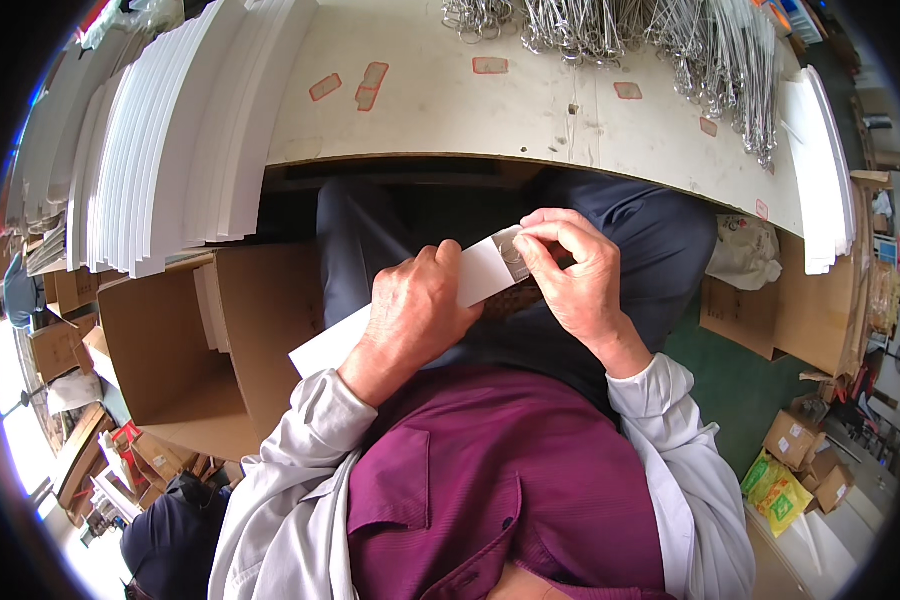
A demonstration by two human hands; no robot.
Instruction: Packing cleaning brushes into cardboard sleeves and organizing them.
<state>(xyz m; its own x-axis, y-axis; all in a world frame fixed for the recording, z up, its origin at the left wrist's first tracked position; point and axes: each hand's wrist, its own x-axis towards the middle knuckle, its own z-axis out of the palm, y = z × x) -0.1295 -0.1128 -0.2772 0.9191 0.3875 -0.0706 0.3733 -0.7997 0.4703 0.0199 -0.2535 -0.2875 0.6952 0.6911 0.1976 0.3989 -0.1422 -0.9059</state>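
A long, narrow white box lies slantwise over my lap, its far end up and to the right. My left hand is wrapped round its middle, knuckles up. At the upper end is a greyish panel with what looks like a thin wire ring on it. There my right hand pinches the box's edge between thumb and fingers; whether anything else is in the pinch is hidden.
Many long white boxes stand stacked at the table's left. Bunched metal skewers with ring ends lie on the pale table at the back right. More white boxes are at the right edge. Open cartons flank me.
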